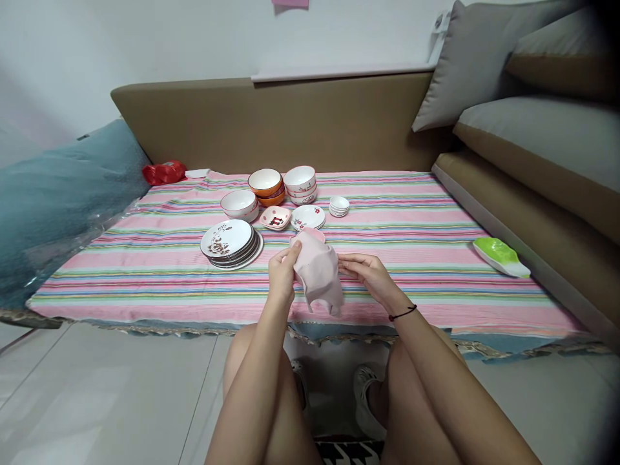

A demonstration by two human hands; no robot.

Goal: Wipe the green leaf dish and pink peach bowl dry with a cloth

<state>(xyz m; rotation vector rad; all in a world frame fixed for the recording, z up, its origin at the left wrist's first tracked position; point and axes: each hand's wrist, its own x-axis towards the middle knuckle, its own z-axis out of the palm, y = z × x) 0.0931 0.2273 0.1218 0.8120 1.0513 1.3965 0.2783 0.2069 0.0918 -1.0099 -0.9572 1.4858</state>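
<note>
Right between the two hands hangs a pale pink cloth (318,274) — the left hand (281,272) grips its left edge, thumb on top, while the right hand (372,278) has fingertips at its other edge, whether pinching I cannot tell. Patterned plates (227,237) stand stacked left of the left hand; a green-and-white dish (498,253) lies well right of the right hand.

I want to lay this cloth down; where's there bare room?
The striped cover is bare between the small white bowls and green dish, and left of the plate stack. It's crowded from that stack to those bowls.
</note>
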